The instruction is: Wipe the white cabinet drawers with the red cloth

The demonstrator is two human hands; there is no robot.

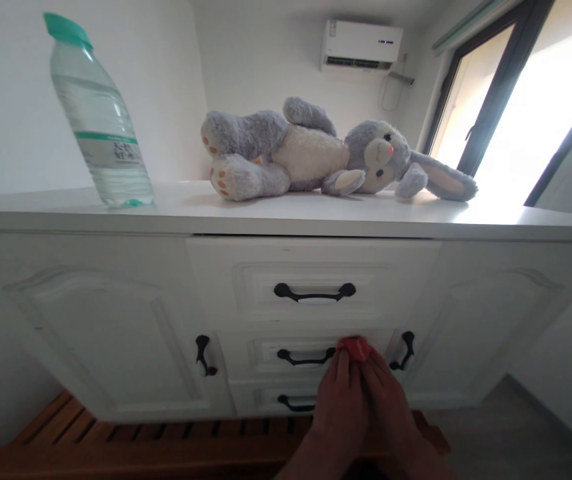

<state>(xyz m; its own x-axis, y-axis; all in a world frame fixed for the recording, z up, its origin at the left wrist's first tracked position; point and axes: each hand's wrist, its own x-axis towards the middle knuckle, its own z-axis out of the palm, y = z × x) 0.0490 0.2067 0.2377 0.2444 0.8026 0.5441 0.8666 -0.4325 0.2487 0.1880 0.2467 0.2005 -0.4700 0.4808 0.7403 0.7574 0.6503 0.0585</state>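
Both my hands are close together in front of the middle drawer of a white cabinet (91, 320). My left hand (342, 393) and my right hand (386, 387) have their fingers closed on a small crumpled red piece (356, 348), either cloth or a soft wrapper; I cannot tell which. It covers the right end of the black middle drawer handle (303, 358), and whether it touches the handle is unclear. My forearms hide part of the bottom drawer and its handle (296, 403).
A grey plush rabbit (311, 153) lies on its side along the cabinet top. A water bottle (101, 127) with a green cap stands at the left. Black handles are also on the top drawer (315, 293) and both doors. A slatted wooden bench (131, 450) lies below.
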